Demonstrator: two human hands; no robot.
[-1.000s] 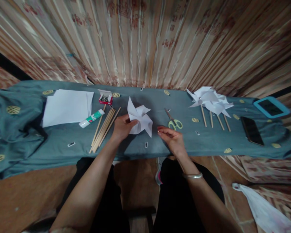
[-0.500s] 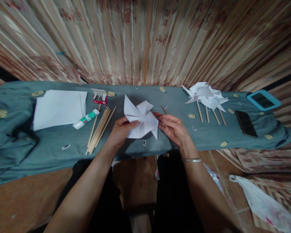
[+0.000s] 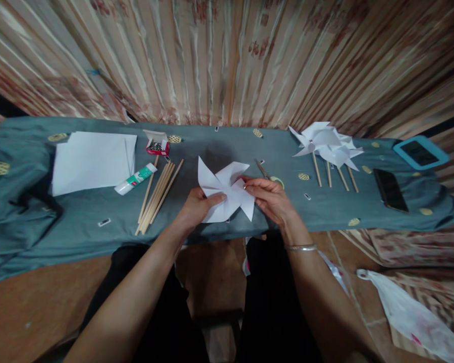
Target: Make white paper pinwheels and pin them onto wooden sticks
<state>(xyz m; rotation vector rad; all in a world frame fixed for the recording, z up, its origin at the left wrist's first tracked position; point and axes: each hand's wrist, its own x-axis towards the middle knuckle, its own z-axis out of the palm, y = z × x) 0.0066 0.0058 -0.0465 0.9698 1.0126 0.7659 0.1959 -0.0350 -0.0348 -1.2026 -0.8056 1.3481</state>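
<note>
Both hands hold a white paper pinwheel head [image 3: 225, 194] just above the near edge of the table [image 3: 98, 206], about midway along it. The left hand [image 3: 199, 209] grips the pinwheel's lower left blade, thumb on top of the paper and fingers under it. The right hand [image 3: 270, 199] is closed on the pinwheel's right side, its fingertips [image 3: 249, 185] pinched near the paper's centre; a silver bangle [image 3: 300, 247] sits on that wrist. The table is covered with a grey-blue cloth printed with yellow ovals. To the left of the pinwheel lies a bundle of wooden sticks [image 3: 159, 194], slanting from the near edge toward the far edge. Just beside their far ends is a white and green glue tube [image 3: 135, 179], and beyond it, near the far edge, a small red box of pins [image 3: 157, 145] with its lid open. A stack of white paper sheets [image 3: 93, 161] lies toward the left end. Behind the right hand, scissors [image 3: 267, 174] with pale green handles are partly hidden. Toward the right end lie finished white pinwheels [image 3: 327, 146] on sticks, about 4 sticks showing. Beyond them a black phone [image 3: 390, 189] lies flat, and near the far right corner a tablet in a blue case [image 3: 419, 152].
</note>
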